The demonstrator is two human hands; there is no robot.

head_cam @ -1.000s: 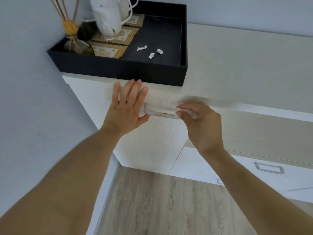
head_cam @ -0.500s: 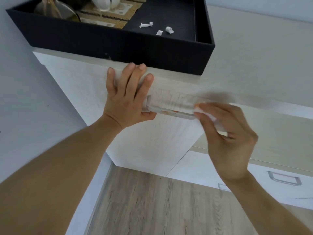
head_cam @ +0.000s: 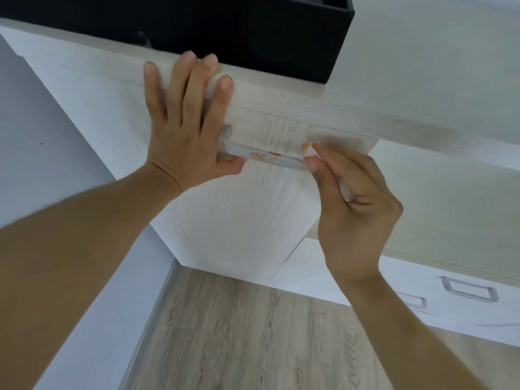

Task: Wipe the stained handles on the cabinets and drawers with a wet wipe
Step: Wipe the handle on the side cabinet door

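A silver bar handle (head_cam: pixel 264 156) with orange stains sits near the top of a pale wood cabinet door (head_cam: pixel 239 209). My left hand (head_cam: pixel 185 128) lies flat against the door with straight fingers reaching the top edge, its thumb under the handle's left end. My right hand (head_cam: pixel 351 198) pinches a folded white wet wipe (head_cam: pixel 309 149), orange-smeared at its tip, against the handle's right end.
A black tray (head_cam: pixel 253 32) stands on the cabinet top just above the door. Lower right are white drawers with a silver handle (head_cam: pixel 468 288) and a second one (head_cam: pixel 413 301) partly behind my right forearm. Wood floor (head_cam: pixel 253 333) lies below, a wall at left.
The view has closed in on the door. My right hand with the wipe slid right along the handle to its right end; the left hand stayed flat on the door.
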